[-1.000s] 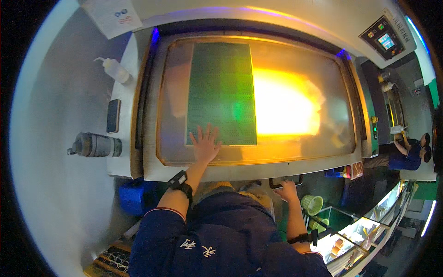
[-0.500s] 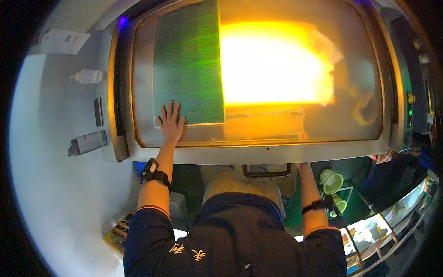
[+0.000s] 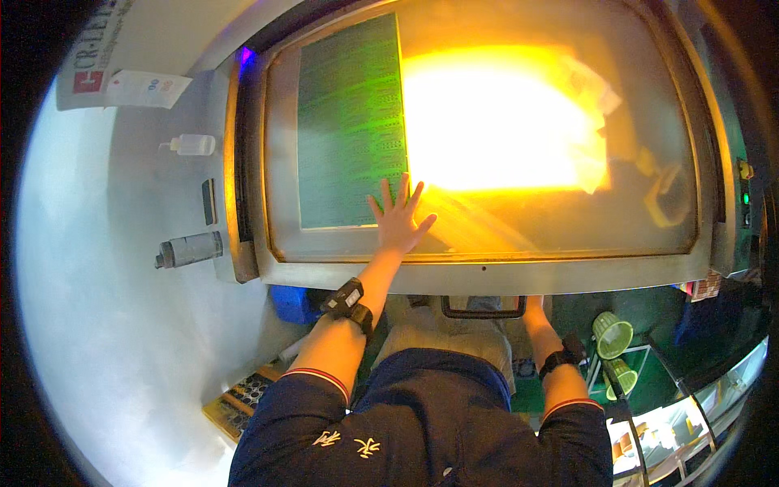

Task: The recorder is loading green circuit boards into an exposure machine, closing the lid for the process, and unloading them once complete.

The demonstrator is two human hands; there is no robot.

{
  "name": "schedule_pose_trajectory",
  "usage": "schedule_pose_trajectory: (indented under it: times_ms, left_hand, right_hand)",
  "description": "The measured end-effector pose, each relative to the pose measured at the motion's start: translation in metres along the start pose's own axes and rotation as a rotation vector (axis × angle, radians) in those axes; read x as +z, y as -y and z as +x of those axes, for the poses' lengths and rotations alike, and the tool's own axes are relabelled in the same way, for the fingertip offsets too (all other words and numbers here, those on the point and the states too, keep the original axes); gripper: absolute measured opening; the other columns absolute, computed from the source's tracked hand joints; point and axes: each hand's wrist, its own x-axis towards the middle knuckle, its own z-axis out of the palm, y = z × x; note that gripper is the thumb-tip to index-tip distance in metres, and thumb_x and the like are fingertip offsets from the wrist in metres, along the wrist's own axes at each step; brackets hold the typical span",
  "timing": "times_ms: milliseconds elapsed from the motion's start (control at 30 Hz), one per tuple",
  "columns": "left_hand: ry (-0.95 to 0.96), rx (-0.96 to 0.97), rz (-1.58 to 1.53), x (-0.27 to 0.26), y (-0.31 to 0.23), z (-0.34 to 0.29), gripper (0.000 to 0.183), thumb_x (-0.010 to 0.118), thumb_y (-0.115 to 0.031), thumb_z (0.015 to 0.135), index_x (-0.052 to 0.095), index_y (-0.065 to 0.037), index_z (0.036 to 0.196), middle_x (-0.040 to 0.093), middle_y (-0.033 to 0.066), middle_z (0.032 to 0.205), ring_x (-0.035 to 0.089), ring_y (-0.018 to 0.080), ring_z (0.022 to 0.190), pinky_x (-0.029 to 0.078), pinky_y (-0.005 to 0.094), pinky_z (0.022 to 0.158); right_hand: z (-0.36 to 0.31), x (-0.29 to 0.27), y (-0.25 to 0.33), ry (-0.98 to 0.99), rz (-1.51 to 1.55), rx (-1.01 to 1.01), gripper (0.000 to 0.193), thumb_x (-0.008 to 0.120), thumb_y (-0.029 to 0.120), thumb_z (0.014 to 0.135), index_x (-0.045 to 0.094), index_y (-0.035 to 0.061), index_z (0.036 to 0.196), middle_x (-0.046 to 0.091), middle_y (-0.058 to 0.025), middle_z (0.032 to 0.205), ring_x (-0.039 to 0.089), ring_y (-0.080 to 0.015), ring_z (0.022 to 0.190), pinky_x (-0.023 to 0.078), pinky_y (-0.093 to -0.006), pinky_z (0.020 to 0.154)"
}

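My left hand (image 3: pixel 398 221) lies with fingers spread on the clear sheet of a metal-framed machine bed, at the lower right corner of a green patterned panel (image 3: pixel 349 130). The panel looks like a circuit board sheet and lies flat under the clear cover. My right hand (image 3: pixel 534 308) is at the front edge of the metal frame (image 3: pixel 568 276), beside the right end of a black handle (image 3: pixel 484 313). The frame hides its fingers, so I cannot see what they touch.
Strong yellow-white glare (image 3: pixel 503 122) covers the bed's middle. Left of the machine lie a squeeze bottle (image 3: pixel 195 145), a dark flat block (image 3: pixel 209 201) and a grey cylindrical bottle (image 3: pixel 191 249). Green baskets (image 3: pixel 613 334) stand at lower right. A green light (image 3: pixel 746 198) glows at far right.
My left hand has slid right along the panel's near edge, from its lower left part to its lower right corner. My right hand stays by the handle. The whole view has shifted slightly.
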Motion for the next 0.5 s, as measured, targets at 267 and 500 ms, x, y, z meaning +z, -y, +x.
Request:
schedule_pose_trajectory:
  times_ms: [267,500]
  left_hand:
    - [0.049,-0.020,-0.078,-0.009,0.025,-0.012,0.072,0.046,-0.065,0.089,0.030,-0.032,0.151,0.014,0.0031,0.161,0.005,0.0414,0.147,0.002,0.0708,0.111]
    - [0.204,0.115,-0.154,-0.017,0.172,-0.053,0.077,0.049,-0.062,0.089,0.021,-0.029,0.154,0.006,0.0020,0.163,0.006,0.0358,0.148,0.005,0.0663,0.114]
  right_hand:
    - [-0.080,-0.010,0.065,-0.142,-0.123,0.135,0.026,0.061,0.019,0.083,0.066,0.0039,0.103,0.069,-0.0196,0.090,0.067,-0.0377,0.094,0.053,-0.0453,0.075]
    - [-0.287,0.078,0.013,-0.186,1.055,0.577,0.034,0.061,0.010,0.072,0.058,0.0081,0.105,0.060,-0.0092,0.088,0.061,-0.0282,0.080,0.054,-0.0462,0.068]
